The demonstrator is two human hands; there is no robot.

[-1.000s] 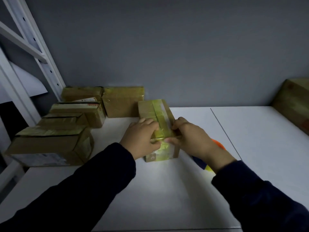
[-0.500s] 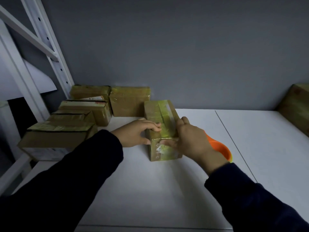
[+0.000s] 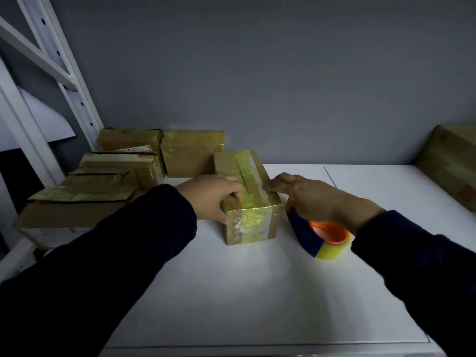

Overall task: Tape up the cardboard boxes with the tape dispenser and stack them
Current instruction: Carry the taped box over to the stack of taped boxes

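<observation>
- Head view, hidden parts: the right hand [image 3: 309,197] is covering the far part of the tape dispenser [image 3: 327,235], so whether the palm is touching it cannot be told. Dark sleeves are filling both near corners and hiding the table's [image 3: 257,292] near left edge. A large box [image 3: 450,166] at the table's right edge is being cut off by the frame. The dim light is blurring the pile of boxes [image 3: 103,186] at the back left corner, beside a white shelf frame [image 3: 64,73].
- Head view, writing: a white label [image 3: 121,157] with red print is showing on one box in the pile, too small to read. White marks are showing under yellow tape on the near face of the cardboard box [image 3: 247,197], unreadable.
- Head view, hands: the cardboard box is standing near the middle of the table's back edge, with the tape dispenser lying just to its right. The left hand [image 3: 213,195] is gripping the box, fingers curling over its top left edge and thumb pressing near the front corner. The right hand is reaching across, fingertips resting on the top right edge, not wrapping around anything.
</observation>
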